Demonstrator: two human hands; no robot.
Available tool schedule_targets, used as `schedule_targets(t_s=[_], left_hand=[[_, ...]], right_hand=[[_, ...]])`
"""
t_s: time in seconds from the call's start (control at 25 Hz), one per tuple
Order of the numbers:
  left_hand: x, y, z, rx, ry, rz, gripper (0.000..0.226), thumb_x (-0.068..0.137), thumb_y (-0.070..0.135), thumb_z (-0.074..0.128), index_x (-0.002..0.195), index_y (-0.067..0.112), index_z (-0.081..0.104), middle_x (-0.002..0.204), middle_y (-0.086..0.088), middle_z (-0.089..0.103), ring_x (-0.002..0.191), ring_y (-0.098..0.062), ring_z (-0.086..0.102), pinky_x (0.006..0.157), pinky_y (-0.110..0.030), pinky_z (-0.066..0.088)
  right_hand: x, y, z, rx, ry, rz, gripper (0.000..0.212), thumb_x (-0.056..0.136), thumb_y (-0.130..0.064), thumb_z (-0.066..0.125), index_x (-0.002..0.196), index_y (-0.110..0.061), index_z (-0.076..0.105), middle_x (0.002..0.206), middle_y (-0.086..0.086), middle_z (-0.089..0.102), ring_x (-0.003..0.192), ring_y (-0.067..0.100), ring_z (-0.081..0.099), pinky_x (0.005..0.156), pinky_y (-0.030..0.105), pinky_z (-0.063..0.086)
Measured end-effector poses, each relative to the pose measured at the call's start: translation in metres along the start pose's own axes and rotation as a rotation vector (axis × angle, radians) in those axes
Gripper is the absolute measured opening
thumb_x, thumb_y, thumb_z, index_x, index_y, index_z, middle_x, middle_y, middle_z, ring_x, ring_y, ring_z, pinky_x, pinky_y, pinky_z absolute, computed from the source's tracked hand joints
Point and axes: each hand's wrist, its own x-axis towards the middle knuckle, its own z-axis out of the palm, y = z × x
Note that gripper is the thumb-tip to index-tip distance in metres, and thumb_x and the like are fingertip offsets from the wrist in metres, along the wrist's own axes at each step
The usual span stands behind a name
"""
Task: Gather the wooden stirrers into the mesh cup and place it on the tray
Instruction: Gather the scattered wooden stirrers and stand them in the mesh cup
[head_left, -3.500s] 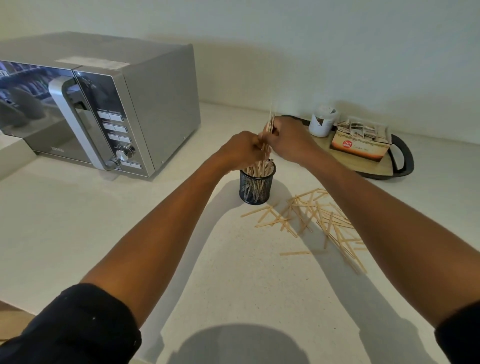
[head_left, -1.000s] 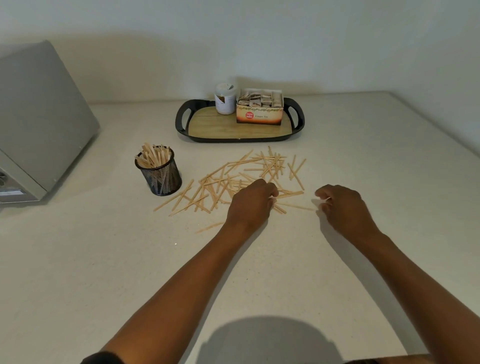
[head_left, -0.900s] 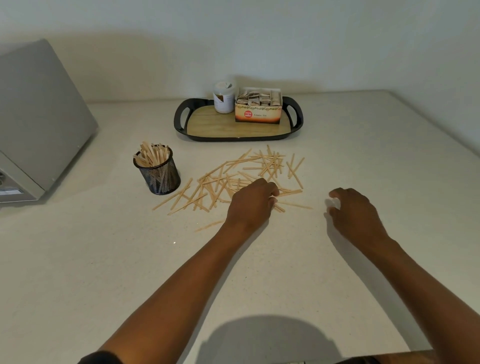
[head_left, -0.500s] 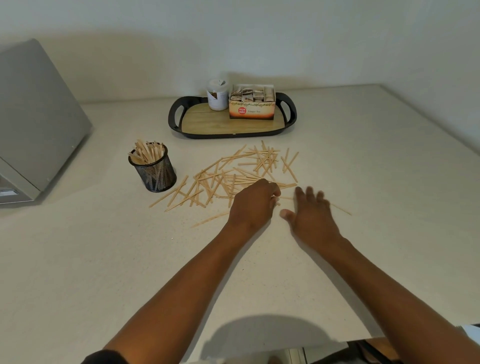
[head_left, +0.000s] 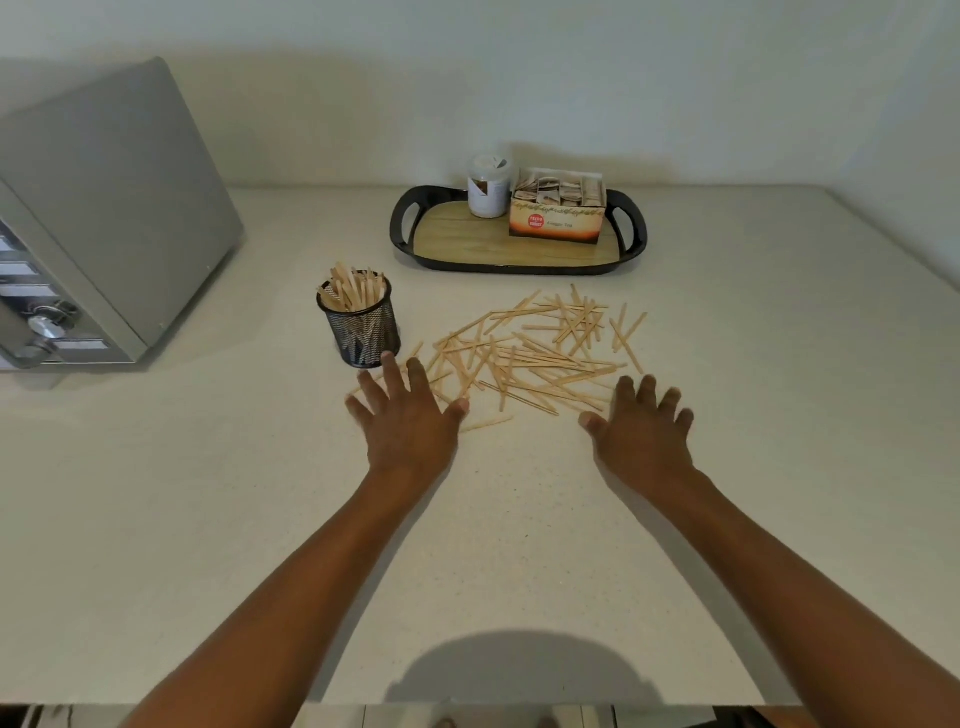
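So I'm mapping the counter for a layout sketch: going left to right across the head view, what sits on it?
microwave → mesh cup → scattered stirrers, with the tray behind them.

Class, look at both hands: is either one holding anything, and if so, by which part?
Nothing is held. The left hand and right hand are both open, fingers spread, at the near edge of the loose wooden stirrers.

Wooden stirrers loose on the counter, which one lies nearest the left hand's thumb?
The lone pale wooden stirrer just right of the left hand, below the main scattered pile; it lies apart, crossing no others.
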Motion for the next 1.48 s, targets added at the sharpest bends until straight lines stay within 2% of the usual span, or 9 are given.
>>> schedule_targets(t_s=[0.24, 0.48, 0.56, 0.68, 0.8, 0.96, 1.12, 1.32, 1.48], left_hand=[[0.015, 0.020, 0.008, -0.077, -0.096, 0.032, 0.076, 0.096, 0.062, 0.023, 0.154, 0.013, 0.012, 0.162, -0.018, 0.001, 0.148, -0.039, -0.005, 0.115, -0.061, -0.003], [0.028, 0.029, -0.003, -0.345, 0.057, 0.270, 0.052, 0.100, 0.032, 0.047, 0.147, 0.015, 0.033, 0.158, -0.011, 0.026, 0.145, -0.028, 0.025, 0.113, -0.044, 0.031], [0.029, 0.024, -0.008, -0.215, 0.107, 0.379, 0.063, 0.092, 0.046, 0.055, 0.145, 0.018, 0.038, 0.154, -0.008, 0.035, 0.142, -0.028, 0.031, 0.113, -0.047, 0.032], [0.021, 0.029, 0.000, -0.069, 0.012, 0.445, 0.092, 0.077, 0.071, 0.056, 0.149, 0.023, 0.025, 0.159, -0.006, 0.024, 0.147, -0.030, 0.018, 0.115, -0.056, 0.022], [0.029, 0.039, 0.012, -0.077, -0.033, 0.400, 0.100, 0.075, 0.073, 0.056, 0.151, 0.022, 0.016, 0.161, -0.006, 0.015, 0.149, -0.031, 0.008, 0.117, -0.059, 0.013], [0.054, 0.049, 0.015, -0.087, -0.016, 0.347, 0.098, 0.075, 0.071, 0.057, 0.149, 0.018, 0.021, 0.159, -0.009, 0.020, 0.148, -0.033, 0.013, 0.117, -0.058, 0.015], [0.077, 0.053, 0.015, -0.067, 0.018, 0.313, 0.093, 0.076, 0.068, 0.059, 0.147, 0.017, 0.027, 0.157, -0.009, 0.026, 0.145, -0.031, 0.021, 0.115, -0.056, 0.020], [0.086, 0.062, 0.015, -0.072, 0.047, 0.282, 0.074, 0.086, 0.059, 0.053, 0.145, 0.017, 0.034, 0.153, -0.007, 0.034, 0.141, -0.029, 0.030, 0.113, -0.055, 0.023], [0.095, 0.048, 0.002, -0.090, 0.081, 0.392, 0.045, 0.095, 0.032, 0.050, 0.139, 0.023, 0.045, 0.144, -0.002, 0.048, 0.132, -0.023, 0.042, 0.104, -0.048, 0.033]], right_hand=[[0.015, -0.043, 0.004, 0.055, -0.001, -0.082, 0.076, 0.101, -0.053, 0.030, 0.153, -0.001, 0.013, 0.160, 0.029, 0.012, 0.148, 0.045, 0.009, 0.119, 0.056, 0.012], [0.050, -0.053, -0.020, 0.308, 0.092, -0.361, 0.052, 0.095, -0.014, 0.057, 0.143, -0.003, 0.040, 0.137, 0.018, 0.052, 0.125, 0.031, 0.051, 0.102, 0.042, 0.046], [0.078, -0.057, -0.033, 0.256, 0.094, -0.426, 0.046, 0.094, -0.007, 0.053, 0.140, -0.006, 0.048, 0.134, 0.016, 0.057, 0.123, 0.030, 0.053, 0.101, 0.038, 0.044], [0.123, -0.078, -0.045, 0.147, 0.032, -0.575, 0.043, 0.096, -0.009, 0.051, 0.138, -0.008, 0.052, 0.137, 0.014, 0.056, 0.126, 0.029, 0.051, 0.104, 0.039, 0.042], [0.156, -0.101, -0.046, 0.062, -0.086, -0.616, 0.042, 0.098, -0.012, 0.049, 0.140, -0.011, 0.049, 0.143, 0.010, 0.050, 0.132, 0.027, 0.046, 0.109, 0.041, 0.038], [0.166, -0.107, -0.041, -0.076, -0.100, -0.636, 0.018, 0.088, -0.002, 0.049, 0.099, -0.014, 0.058, 0.107, 0.006, 0.056, 0.102, 0.029, 0.057, 0.089, 0.044, 0.050], [0.142, -0.094, -0.038, -0.126, 0.025, -0.749, 0.016, 0.091, -0.014, 0.051, 0.101, -0.013, 0.064, 0.100, 0.010, 0.057, 0.089, 0.024, 0.056, 0.079, 0.041, 0.052], [0.110, -0.072, -0.041, -0.032, -0.060, -0.748, 0.021, 0.095, -0.026, 0.054, 0.108, -0.016, 0.067, 0.102, 0.006, 0.058, 0.094, 0.024, 0.058, 0.082, 0.044, 0.052], [0.106, -0.067, -0.051, -0.016, -0.178, -0.599, 0.059, 0.084, -0.058, 0.063, 0.122, -0.013, 0.058, 0.118, 0.007, 0.057, 0.109, 0.025, 0.054, 0.093, 0.047, 0.048]])
